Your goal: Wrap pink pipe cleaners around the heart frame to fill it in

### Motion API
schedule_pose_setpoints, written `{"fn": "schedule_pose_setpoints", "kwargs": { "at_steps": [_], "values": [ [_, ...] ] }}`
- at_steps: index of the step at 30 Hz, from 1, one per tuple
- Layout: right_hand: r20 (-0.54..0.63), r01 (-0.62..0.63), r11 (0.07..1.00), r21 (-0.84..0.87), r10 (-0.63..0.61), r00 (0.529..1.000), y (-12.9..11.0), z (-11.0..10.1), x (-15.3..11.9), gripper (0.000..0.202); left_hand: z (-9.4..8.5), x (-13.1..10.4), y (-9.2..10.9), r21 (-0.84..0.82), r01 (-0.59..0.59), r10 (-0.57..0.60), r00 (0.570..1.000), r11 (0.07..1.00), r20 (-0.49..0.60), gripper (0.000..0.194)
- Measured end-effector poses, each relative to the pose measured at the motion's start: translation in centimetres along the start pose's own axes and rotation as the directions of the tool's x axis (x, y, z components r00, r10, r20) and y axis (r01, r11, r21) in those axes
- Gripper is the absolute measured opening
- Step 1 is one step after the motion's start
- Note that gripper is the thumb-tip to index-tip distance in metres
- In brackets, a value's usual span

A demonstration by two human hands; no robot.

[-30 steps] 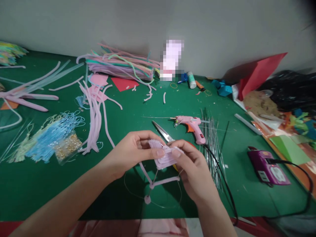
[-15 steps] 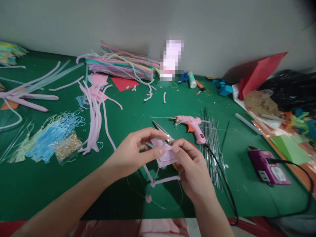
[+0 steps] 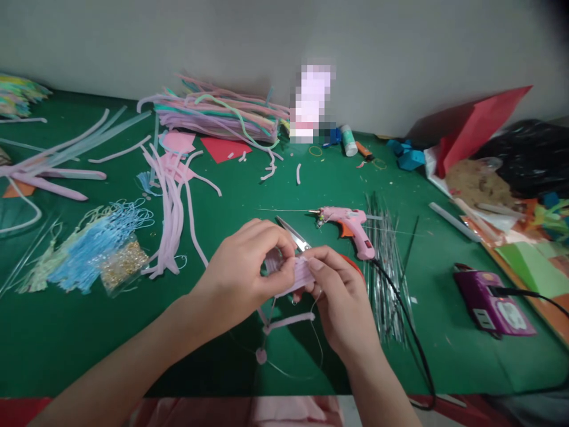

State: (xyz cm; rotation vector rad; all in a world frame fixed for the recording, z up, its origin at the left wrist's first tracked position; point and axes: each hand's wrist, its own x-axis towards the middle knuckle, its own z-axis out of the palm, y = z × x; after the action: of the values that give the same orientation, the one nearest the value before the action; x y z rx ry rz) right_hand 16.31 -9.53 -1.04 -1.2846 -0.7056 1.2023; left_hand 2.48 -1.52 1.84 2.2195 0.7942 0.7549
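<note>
A lilac fuzzy-stem piece [image 3: 303, 274] is held between both hands near the table's front middle. My left hand [image 3: 249, 264] pinches its left side, thumb and forefinger together. My right hand [image 3: 340, 290] grips its right side, thumb on top. Below hang lilac stems [image 3: 291, 321] on a thin wire, with a small round lilac knob [image 3: 261, 356] at the lower end. Scissors [image 3: 293, 233] lie just behind the hands, their handles partly hidden. A pink glue gun [image 3: 351, 222] rests behind my right hand.
Metal wires [image 3: 391, 279] and a purple power box [image 3: 493, 302] lie to the right, with a black cable between. Lilac stems [image 3: 171, 219], blue tassels [image 3: 89, 252] and a bead bag [image 3: 124, 264] lie left. A colourful stem bundle [image 3: 217, 118] is by the wall.
The lilac piece has turned and shifted slightly left. My left hand has curled round, its thumb and forefinger now meeting. The hanging stems moved slightly left, and the view shifted a little.
</note>
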Motion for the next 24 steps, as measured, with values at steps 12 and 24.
{"fn": "schedule_pose_setpoints", "kwargs": {
  "at_steps": [12,24],
  "values": [
    [-0.002,-0.078,0.99,0.114,0.078,0.997,0.12,0.19,0.5,0.01,0.83,-0.06,-0.2,0.458,-0.299,0.353,0.935,0.837,-0.034,0.012],
    [-0.001,-0.068,0.993,0.101,0.068,0.998,0.13,0.21,0.39,0.011,0.91,-0.18,0.28,0.213,-0.16,0.168,0.985,0.964,-0.022,0.015]
  ]
}}
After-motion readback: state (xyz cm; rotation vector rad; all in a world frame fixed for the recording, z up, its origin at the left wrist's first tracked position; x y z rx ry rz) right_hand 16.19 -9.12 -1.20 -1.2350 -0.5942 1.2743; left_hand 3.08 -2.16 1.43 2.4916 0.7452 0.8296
